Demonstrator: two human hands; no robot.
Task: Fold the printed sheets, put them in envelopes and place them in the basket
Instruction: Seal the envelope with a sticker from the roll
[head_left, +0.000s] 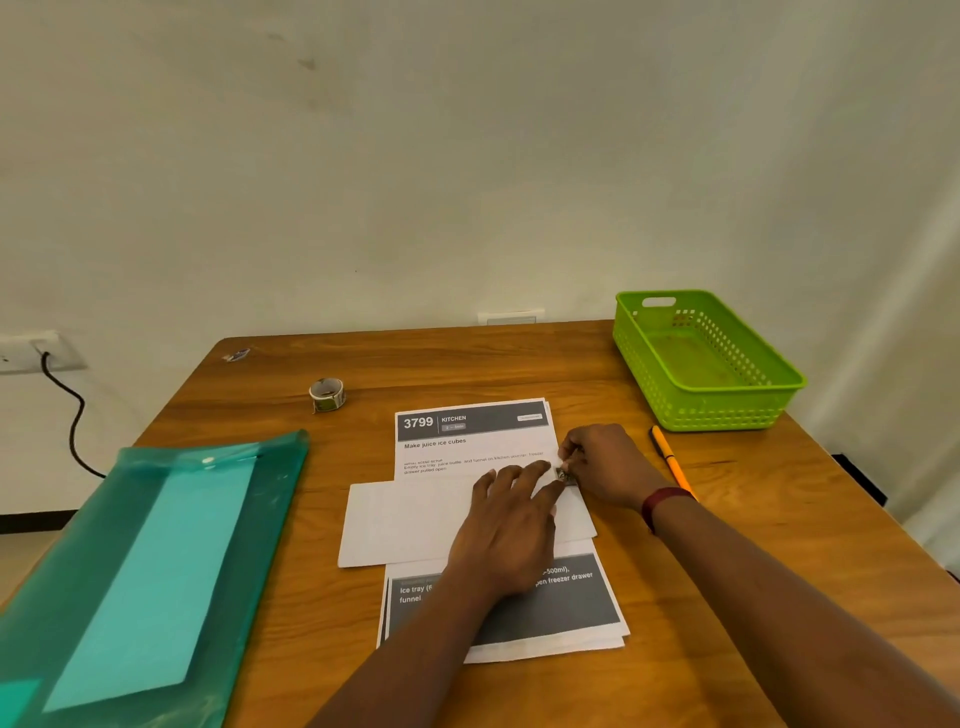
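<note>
Pressing one envelope (405, 519) under my straight left fingers (534, 471); right fingers (570, 453) pinch one small sticker (566, 475); one green basket (727, 410) nearby.

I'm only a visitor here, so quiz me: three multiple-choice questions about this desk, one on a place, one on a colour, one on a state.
1. Where does the basket stand? A) the table's far right corner B) the floor C) a chair
2. What colour is the pen? A) blue B) orange C) black
3. How is the left hand? A) flat on the envelope B) gripping the pen C) off the table
Answers: 1 A, it sits at that corner. 2 B, its barrel is orange. 3 A, its straight fingers rest on the envelope; the right hand pinches a small sticker.
</note>
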